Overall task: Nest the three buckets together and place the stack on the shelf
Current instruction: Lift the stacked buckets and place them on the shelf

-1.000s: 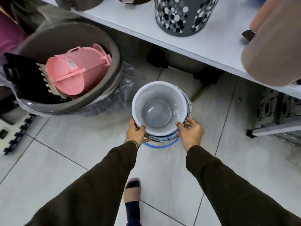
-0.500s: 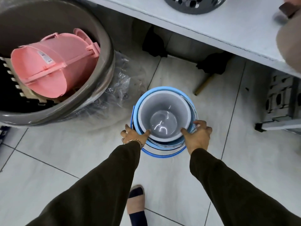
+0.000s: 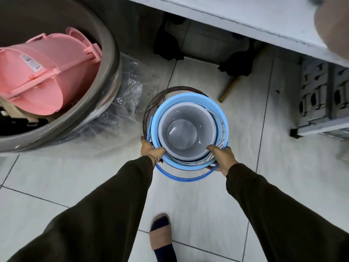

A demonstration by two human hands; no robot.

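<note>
Both grips are clamped on the near rim of the stack: your left hand (image 3: 151, 150) w/ thumb over the edge at near-left, your right hand (image 3: 221, 157) pinching the rim and the blue bail handle (image 3: 186, 178) at near-right. A sec ago only the grey bucket (image 3: 186, 134) showed w/ a sliver of blue beneath; now it sits down inside the blue bucket (image 3: 190, 98), and a dark rim (image 3: 151, 103), prob. the third bucket, rings both on the far-left. So nesting looks done or nearly so. The stack is low over the floor (image 3: 245, 186); the shelf (image 3: 236, 14) is far-right and above, so lifting comes next.
</note>
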